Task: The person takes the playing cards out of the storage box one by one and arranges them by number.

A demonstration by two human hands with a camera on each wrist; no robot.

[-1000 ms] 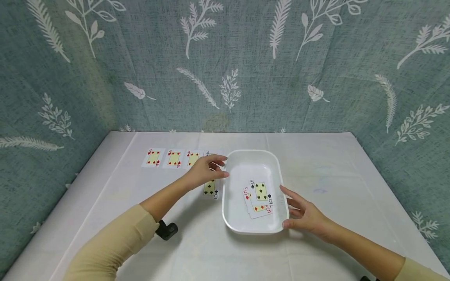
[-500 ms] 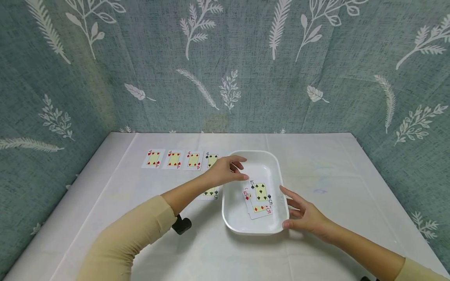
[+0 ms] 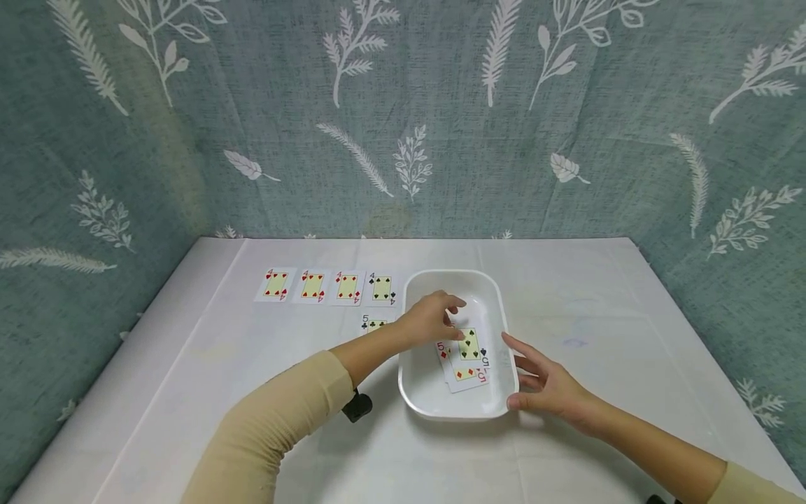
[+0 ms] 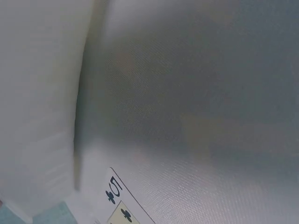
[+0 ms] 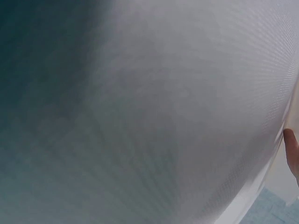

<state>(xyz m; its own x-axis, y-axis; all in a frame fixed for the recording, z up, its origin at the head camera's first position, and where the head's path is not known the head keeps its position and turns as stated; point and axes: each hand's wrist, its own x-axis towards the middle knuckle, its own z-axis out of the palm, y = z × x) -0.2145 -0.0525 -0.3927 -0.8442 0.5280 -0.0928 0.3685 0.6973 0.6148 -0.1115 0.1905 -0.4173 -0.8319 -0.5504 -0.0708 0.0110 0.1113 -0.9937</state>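
Observation:
A white tray [image 3: 409,399] sits on the table with playing cards inside. The five of spades [image 3: 469,353] lies over a red five of diamonds [image 3: 456,383]. My left hand [image 3: 431,320] hovers inside the tray, thumb and fingers apart, its thumb tip overlapping the five of spades in the head view. My right hand [image 3: 548,385] rests against the tray's right side, fingertips at the rim and thumb near the front corner. Its fingertip [image 5: 290,147] shows at the right edge of the right wrist view. A five of clubs [image 4: 117,193], partly covered by my left forearm in the head view, lies left of the tray.
Left of the tray runs a row of several fours, from a red four [image 3: 276,285] to the four of spades [image 3: 381,289]. A white cloth [image 3: 592,294] covers the table, with leaf-patterned fabric [image 3: 441,140] hanging behind.
My left hand has moved right and towards me, from the tray's left rim to over the five of spades. The four of spades is uncovered. The right hand and tray have stayed put.

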